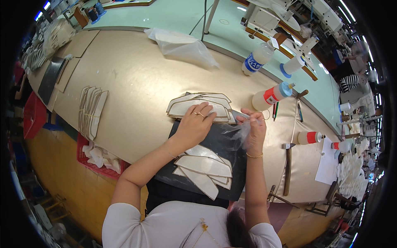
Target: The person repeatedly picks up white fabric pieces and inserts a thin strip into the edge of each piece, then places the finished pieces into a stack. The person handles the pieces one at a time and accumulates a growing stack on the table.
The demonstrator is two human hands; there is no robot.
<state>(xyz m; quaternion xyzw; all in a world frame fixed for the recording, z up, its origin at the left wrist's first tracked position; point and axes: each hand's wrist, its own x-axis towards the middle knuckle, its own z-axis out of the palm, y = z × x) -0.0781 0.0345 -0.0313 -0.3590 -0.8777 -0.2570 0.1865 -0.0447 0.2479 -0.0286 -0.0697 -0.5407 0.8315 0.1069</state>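
My left hand (196,124) lies with its fingers stretched out on a stack of flat, curved white pieces with brown edges (178,106). Beside the stack's right end, my right hand (255,128) is closed on crumpled clear plastic film (236,134), which hangs down toward the left. A thin loop (268,114) shows by its fingers; I cannot tell what it is. A dark flat sheet (238,159) lies under my hands at the table edge. On its near part, several more white pieces (204,165) lie fanned and overlapping.
Left stands a bundle of similar pieces (92,111). A clear plastic bag (182,47) lies at the back. To the right are a blue-labelled bottle (258,58), a blue-capped bottle (271,97), a hammer (288,169) and pens (300,112). A red basket (109,171) sits below the table edge.
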